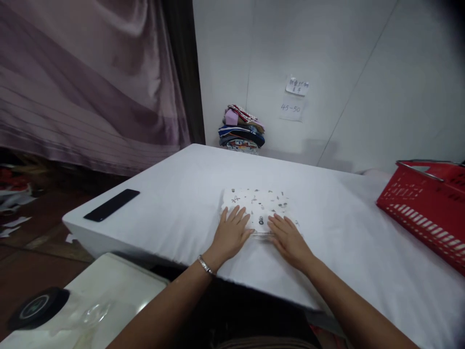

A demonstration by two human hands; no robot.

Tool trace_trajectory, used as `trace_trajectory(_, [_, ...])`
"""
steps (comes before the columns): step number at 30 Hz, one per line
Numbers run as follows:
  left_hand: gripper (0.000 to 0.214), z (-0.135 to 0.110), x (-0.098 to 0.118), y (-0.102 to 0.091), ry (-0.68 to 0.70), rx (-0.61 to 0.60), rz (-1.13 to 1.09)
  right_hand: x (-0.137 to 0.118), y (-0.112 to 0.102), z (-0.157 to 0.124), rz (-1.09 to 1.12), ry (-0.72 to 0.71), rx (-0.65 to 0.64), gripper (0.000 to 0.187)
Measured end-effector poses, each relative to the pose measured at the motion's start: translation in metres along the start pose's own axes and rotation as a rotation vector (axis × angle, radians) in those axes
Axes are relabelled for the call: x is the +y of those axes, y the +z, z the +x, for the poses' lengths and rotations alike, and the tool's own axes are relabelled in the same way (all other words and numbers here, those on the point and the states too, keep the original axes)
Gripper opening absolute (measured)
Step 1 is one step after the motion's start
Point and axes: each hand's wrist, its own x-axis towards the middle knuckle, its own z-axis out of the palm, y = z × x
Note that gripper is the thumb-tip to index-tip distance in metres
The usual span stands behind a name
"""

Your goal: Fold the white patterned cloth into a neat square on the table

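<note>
Patterned white cloth [259, 206] lies folded on the white table [174, 194], near side. The left hand [230, 233] rests flat on its near left, the right hand [289, 240] on its near right, fingers extended

pale gray panels with thin seams form the wall [348, 63] behind a white-covered tabletop [163, 189], its near left corner rounded. two handwritten paper notes [297, 86] hang one above the other, the lower reading "45-50." a mauve drape [109, 82] falls in folds at left, beside a dark vertical strip [185, 63]. scraps of paper litter the brownish floor [43, 271]. light is muted, with a soft shadow low on the wall.
</note>
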Motion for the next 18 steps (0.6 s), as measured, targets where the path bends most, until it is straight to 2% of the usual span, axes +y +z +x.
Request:
trace_trajectory(3, [0.049, 0.000, -0.006, 0.012, 0.004, -0.042, 0.006, -0.003, 0.016, 0.000, -0.016, -0.041, -0.076, 0.048])
trace_trajectory(6, [0.052, -0.007, -0.013, 0.022, 0.007, -0.066, 0.004, 0.000, 0.027, -0.008, -0.024, -0.044, -0.095, 0.052])
trace_trajectory(9, [0.054, -0.005, -0.015, 0.021, -0.009, -0.111, -0.032, 0.002, 0.028, -0.011, -0.030, -0.046, -0.099, 0.054])
trace_trajectory(12, [0.059, 0.015, -0.016, 0.012, -0.074, -0.158, -0.054, 0.002, 0.028, -0.010, -0.037, -0.052, -0.110, 0.055])
trace_trajectory(14, [0.062, 0.032, -0.022, 0.010, -0.120, -0.119, -0.027, 0.003, 0.030, -0.011, -0.040, -0.053, -0.114, 0.055])
trace_trajectory(16, [0.063, 0.046, -0.030, 0.015, -0.166, -0.089, 0.000, 0.003, 0.032, -0.013, -0.034, -0.050, -0.114, 0.057])
trace_trajectory(18, [0.064, 0.051, -0.040, 0.025, -0.219, -0.124, -0.003, 0.003, 0.030, -0.016, -0.009, -0.042, -0.122, 0.058])
